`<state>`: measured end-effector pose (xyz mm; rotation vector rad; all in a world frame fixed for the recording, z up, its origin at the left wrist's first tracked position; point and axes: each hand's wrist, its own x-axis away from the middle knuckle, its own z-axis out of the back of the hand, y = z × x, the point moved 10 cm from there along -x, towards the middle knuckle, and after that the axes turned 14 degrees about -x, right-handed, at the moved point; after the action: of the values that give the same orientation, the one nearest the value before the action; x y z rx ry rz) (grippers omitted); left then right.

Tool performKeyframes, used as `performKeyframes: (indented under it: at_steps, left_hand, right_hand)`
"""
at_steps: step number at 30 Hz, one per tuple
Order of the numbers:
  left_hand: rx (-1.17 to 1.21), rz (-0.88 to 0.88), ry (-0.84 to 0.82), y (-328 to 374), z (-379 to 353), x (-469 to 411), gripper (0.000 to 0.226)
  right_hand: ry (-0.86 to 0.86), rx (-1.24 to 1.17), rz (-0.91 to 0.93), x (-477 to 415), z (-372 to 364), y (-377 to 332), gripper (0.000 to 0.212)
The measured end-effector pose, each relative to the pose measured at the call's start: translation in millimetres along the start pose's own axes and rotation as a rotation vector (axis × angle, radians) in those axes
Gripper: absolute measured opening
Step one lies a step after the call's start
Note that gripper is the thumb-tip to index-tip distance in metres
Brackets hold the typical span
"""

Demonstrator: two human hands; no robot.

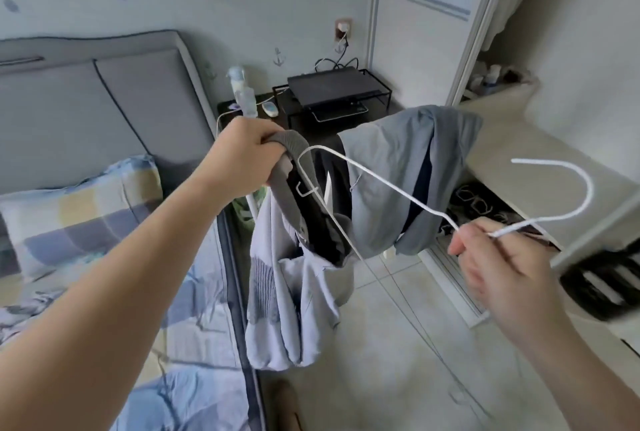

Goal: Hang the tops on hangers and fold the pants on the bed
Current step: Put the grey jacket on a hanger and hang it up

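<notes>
A pale lavender top [294, 306] with a grey ribbed collar [294, 167] hangs in the air between the bed and the wardrobe. My left hand [249, 150] grips the collar at its upper edge. My right hand [491, 257] pinches the neck of a white wire hanger [381, 181], its hook curving up to the right. One hanger arm runs left into the collar opening. A grey-blue sleeve or second layer of the garment [408, 174] is draped over the hanger's far side, with dark lining showing.
The bed [104, 275] with a blue patterned sheet and checked pillow lies at the left. A black nightstand [311, 112] holds a spray bottle and a black device. The wardrobe [433, 32] stands open at right above a pale shelf; tiled floor lies below.
</notes>
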<state>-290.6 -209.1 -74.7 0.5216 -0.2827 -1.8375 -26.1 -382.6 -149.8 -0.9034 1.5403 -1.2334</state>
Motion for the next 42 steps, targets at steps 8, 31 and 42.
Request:
performKeyframes:
  at_steps: [8, 31, 42]
  left_hand:
    - [0.044, 0.023, -0.09, -11.3, -69.3, 35.0, 0.029]
    - [0.199, -0.357, -0.365, 136.9, -150.0, 87.0, 0.015]
    - [-0.185, -0.777, -0.264, 134.4, -138.8, 65.5, 0.044]
  right_hand:
    - [-0.136, 0.252, -0.026, 26.6, 14.8, 16.9, 0.03]
    - [0.04, 0.128, 0.034, 26.3, 45.5, 56.2, 0.03]
    - [-0.095, 0.063, 0.078, 2.6, 57.8, 29.8, 0.031]
